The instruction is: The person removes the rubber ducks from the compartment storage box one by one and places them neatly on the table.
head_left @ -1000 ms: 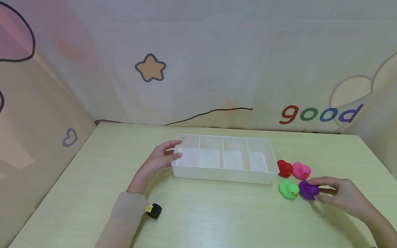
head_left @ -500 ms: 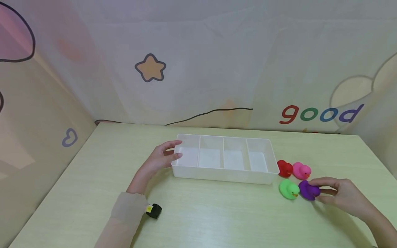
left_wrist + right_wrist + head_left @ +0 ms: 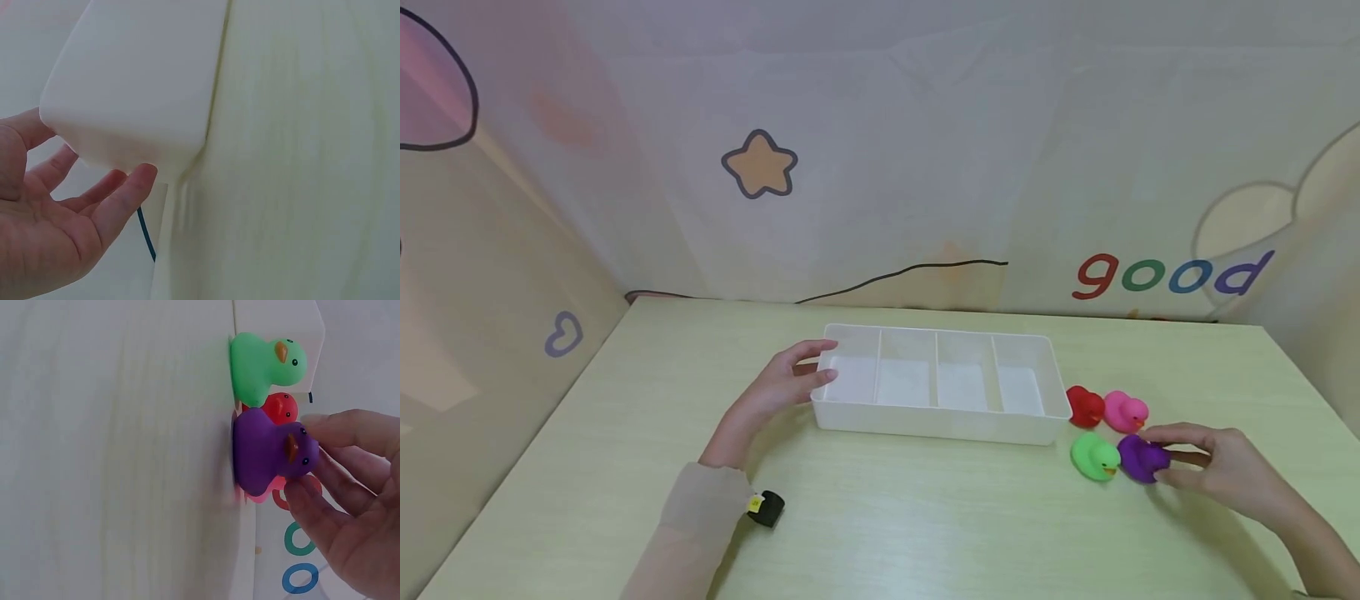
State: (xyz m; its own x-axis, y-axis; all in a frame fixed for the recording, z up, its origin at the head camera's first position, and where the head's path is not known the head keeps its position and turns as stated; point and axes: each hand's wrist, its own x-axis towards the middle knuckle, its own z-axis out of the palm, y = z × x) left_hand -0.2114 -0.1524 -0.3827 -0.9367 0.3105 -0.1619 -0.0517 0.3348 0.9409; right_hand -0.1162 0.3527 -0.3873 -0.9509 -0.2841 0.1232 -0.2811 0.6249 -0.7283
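My right hand [image 3: 1225,471] pinches a purple rubber duck [image 3: 1140,460] between thumb and fingers. In the right wrist view the fingertips meet the head of the purple duck [image 3: 259,450], which stands upright on the table. A green duck [image 3: 1093,457] sits just left of it, with a red duck [image 3: 1086,407] and a pink duck [image 3: 1124,412] behind. At the other side my left hand [image 3: 781,382] holds the end of a white box [image 3: 940,423] with several compartments, nothing inside them. The left wrist view has the thumb on the end wall of the box [image 3: 137,69].
The box and ducks stand on a pale wooden table [image 3: 925,525], the red duck close by the box's right end. A printed cloth backdrop [image 3: 910,167] rises behind the table. A black strap-like piece [image 3: 766,509] sits at the left cuff.
The head view has shifted very slightly. Both hands keep their places, the left at the box and the right on the purple duck.
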